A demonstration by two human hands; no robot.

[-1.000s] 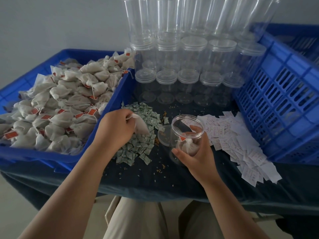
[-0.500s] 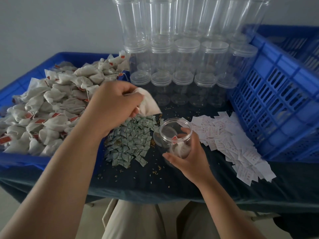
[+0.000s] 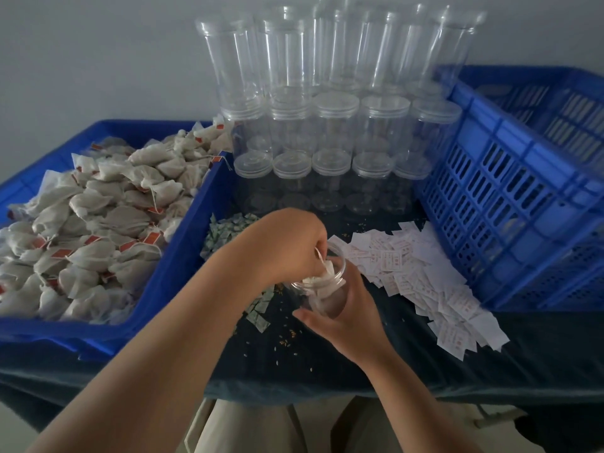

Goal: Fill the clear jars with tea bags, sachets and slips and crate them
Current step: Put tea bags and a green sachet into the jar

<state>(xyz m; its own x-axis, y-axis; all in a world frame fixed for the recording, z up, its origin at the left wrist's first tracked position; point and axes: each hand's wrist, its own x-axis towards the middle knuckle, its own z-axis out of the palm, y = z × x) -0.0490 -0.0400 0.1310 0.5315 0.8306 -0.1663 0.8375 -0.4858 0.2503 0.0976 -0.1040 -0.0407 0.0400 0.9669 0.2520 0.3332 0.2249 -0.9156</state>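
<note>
Back wall (image 3: 98, 60) plain, pale grey, matte; fills whole upper view. Light soft, diffuse, even across scene. Tabletop (image 3: 327, 364) covered by dark blue-green cloth (image 3: 539, 361). Cloth lightly wrinkled, hangs over near edge in loose folds. Sliver of pale floor (image 3: 8, 431) at lower left corner, below cloth hem.

Bare forearms (image 3: 170, 348); creased light beige trousers (image 3: 248, 426).

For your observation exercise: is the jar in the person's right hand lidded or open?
Open: the jar has no lid; the left hand feeds in a tea bag.
</note>
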